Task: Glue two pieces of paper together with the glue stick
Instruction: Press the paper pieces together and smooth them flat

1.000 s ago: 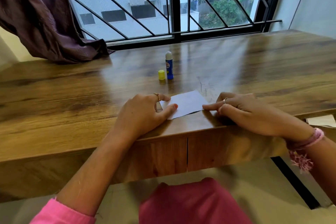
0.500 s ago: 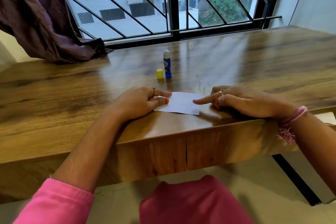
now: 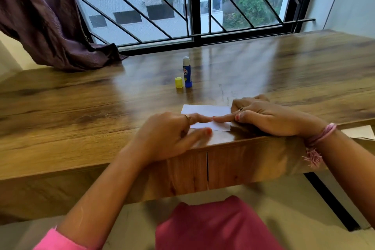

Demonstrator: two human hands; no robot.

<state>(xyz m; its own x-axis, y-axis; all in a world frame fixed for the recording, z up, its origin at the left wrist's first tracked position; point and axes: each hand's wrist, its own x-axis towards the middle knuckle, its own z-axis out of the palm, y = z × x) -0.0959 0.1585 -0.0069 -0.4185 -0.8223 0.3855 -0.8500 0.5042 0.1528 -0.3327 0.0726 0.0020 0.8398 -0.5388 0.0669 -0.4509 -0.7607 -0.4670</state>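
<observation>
White paper (image 3: 205,112) is lying flat on the wooden table (image 3: 81,107), close to the near edge, with both hands resting on it. Whether it is one sheet or two stacked cannot be told from this view.

Left hand (image 3: 168,134) is sitting on the paper's left side, index finger stretched out straight and pressing down along the sheet's middle, pointing right. Thumb is lying out straight below it, near the paper's lower edge, slightly blurred. A ring is showing on one finger. Nothing is being gripped; the fingers are extended.

Right hand (image 3: 269,116) is sitting at the paper's right side, index finger stretched out straight and pointing left across the sheet, pressing flat. The other fingers are curling loosely beside the paper's right edge, holding nothing. A ring is showing here too, and a pink thread band (image 3: 322,134) is circling the wrist.

The two index fingertips are meeting, or very nearly meeting, over the middle of the paper.

Glue stick (image 3: 187,73), blue-bodied with its white glue tip exposed, is standing upright well beyond the left hand's fingertips, toward the window (image 3: 192,2). Its yellow cap (image 3: 178,82) is standing just beside it, on the left, apart from the tube.

Purple curtain (image 3: 50,22) is draping onto the table far beyond the left hand.
</observation>
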